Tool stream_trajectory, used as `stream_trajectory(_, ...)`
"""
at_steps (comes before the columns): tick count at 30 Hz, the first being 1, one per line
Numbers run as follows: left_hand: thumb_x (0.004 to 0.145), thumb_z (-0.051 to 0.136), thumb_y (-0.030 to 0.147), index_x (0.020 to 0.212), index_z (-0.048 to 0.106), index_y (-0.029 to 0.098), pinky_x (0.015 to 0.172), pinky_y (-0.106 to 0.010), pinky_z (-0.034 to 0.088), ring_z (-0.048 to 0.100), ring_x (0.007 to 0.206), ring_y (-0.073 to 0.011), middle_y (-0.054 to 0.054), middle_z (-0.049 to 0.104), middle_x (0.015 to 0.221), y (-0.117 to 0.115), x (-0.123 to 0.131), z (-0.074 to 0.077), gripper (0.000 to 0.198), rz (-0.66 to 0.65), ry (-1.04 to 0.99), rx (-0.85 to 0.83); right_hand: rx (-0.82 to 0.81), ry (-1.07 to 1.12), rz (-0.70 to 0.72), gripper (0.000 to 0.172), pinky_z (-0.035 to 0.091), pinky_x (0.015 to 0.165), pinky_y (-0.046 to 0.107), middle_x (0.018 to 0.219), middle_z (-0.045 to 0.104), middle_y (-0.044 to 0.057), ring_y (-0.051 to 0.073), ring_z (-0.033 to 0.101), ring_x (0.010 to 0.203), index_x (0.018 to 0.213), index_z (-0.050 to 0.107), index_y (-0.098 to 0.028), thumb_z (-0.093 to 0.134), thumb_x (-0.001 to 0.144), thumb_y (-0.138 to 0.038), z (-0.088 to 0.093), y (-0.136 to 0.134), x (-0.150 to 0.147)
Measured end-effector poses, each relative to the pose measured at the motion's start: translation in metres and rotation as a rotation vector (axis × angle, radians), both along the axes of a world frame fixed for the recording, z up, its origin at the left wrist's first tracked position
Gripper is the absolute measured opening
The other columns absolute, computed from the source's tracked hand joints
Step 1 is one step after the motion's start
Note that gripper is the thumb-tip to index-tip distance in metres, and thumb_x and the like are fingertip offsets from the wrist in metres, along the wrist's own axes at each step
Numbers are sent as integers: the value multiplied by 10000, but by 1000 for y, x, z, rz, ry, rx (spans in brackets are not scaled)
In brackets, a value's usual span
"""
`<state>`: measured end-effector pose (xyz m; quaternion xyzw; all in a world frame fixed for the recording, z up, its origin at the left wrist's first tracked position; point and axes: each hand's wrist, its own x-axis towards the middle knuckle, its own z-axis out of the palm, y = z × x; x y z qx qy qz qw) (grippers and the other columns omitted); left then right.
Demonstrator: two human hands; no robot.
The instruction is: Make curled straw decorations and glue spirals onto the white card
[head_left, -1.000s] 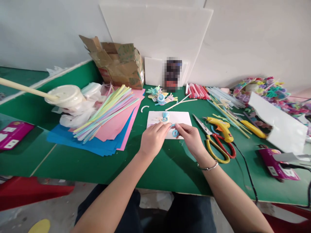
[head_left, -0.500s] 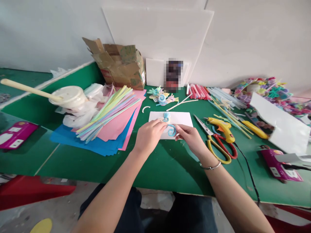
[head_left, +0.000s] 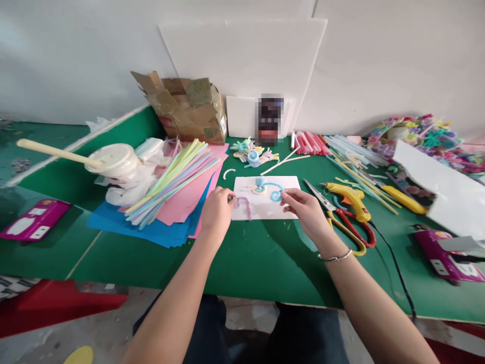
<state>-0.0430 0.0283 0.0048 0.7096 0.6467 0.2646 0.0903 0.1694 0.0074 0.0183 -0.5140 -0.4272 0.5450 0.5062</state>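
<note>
My left hand (head_left: 219, 208) is closed in a pinch at the left edge of a white board (head_left: 265, 210). From its fingertips reaches a bent purple pipe cleaner (head_left: 248, 205), hooked downward over the board. My right hand (head_left: 305, 210) pinches a blue pipe cleaner (head_left: 278, 188) with a spiral curl at its end, above the board's right part. Between the hands, on the board, lies a small figure (head_left: 259, 185) of blue and cream pipe cleaner. Whether the blue curl touches this figure I cannot tell.
Scissors (head_left: 341, 217) and a yellow glue gun (head_left: 350, 198) with a cord lie at right. At left, pipe cleaners (head_left: 174, 182) rest on coloured sheets (head_left: 140, 230). Behind are finished pieces (head_left: 253, 154), a cardboard box (head_left: 189, 114) and a blurred upright screen (head_left: 270, 119).
My left hand has drawn away leftward from the figure, and the purple pipe cleaner now shows at its fingertips. My right hand has shifted slightly right with the blue curl.
</note>
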Motion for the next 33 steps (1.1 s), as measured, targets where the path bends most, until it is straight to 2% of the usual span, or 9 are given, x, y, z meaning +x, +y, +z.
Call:
stream_trajectory(5, 703, 685, 141, 750, 605, 192, 583, -255, 419, 590, 674, -163, -19, 613, 748, -2, 5, -1, 105, 79, 25, -157, 41, -60, 1, 282, 448, 568, 273, 694, 621, 8, 126, 539, 642, 755, 683, -194, 737, 639, -445, -2, 0, -1)
stream_trajectory(8, 700, 682, 142, 682, 577, 188, 579, -251, 418, 592, 658, -156, -17, 612, 731, -3, 7, 3, 117, 53, -56, -247, 57, -79, -10, 263, 444, 558, 275, 695, 620, 4, 113, 513, 601, 729, 687, -195, 748, 629, -430, -3, 0, -1)
stream_trajectory(11, 679, 672, 116, 620, 543, 193, 551, -247, 413, 593, 619, -152, -3, 614, 673, -4, 9, 7, 162, 21, -142, -265, 51, -62, -12, 256, 455, 575, 286, 660, 607, -5, 108, 504, 577, 713, 682, -195, 750, 629, -427, -3, 0, -2)
stream_trajectory(14, 662, 663, 115, 596, 525, 203, 539, -239, 429, 600, 589, -149, 19, 614, 604, -4, 12, 8, 177, -10, -299, -235, 46, -28, 14, 261, 473, 599, 291, 663, 613, 0, 119, 534, 609, 706, 672, -196, 748, 631, -434, -1, -1, -3)
stream_trajectory(18, 637, 672, 151, 614, 555, 203, 555, -236, 471, 624, 596, -144, 22, 638, 613, -4, 17, 7, 131, -30, -549, -212, 50, -29, 54, 266, 480, 590, 292, 645, 608, -5, 117, 537, 591, 699, 658, -197, 742, 638, -442, 1, -2, -5)
stream_trajectory(22, 641, 665, 160, 635, 555, 188, 565, -245, 510, 635, 552, -136, 26, 621, 580, -5, 25, 8, 114, 3, -815, -311, 54, 21, 74, 264, 485, 569, 278, 634, 617, -14, 113, 559, 577, 708, 630, -199, 756, 633, -418, 1, -3, -5)
stream_trajectory(25, 644, 680, 166, 650, 544, 175, 613, -261, 544, 652, 553, -135, 28, 617, 574, -8, 33, 9, 137, 28, -992, -375, 42, 101, 115, 271, 510, 596, 272, 686, 676, -2, 134, 629, 651, 728, 578, -209, 767, 636, -380, 1, -5, -6)
stream_trajectory(29, 647, 697, 179, 731, 573, 163, 687, -297, 569, 674, 610, -145, 11, 660, 634, -13, 43, 12, 151, 34, -1141, -379, 17, 113, 191, 273, 537, 619, 284, 722, 708, 15, 156, 670, 699, 749, 575, -207, 765, 645, -372, 0, -6, -9)
stream_trajectory(33, 661, 681, 159, 825, 636, 152, 721, -308, 574, 683, 677, -160, -24, 697, 718, -15, 47, 12, 170, 16, -1151, -377, 19, 72, 223, 257, 549, 598, 283, 743, 713, 37, 165, 676, 710, 751, 616, -194, 729, 681, -413, -3, -7, -10)
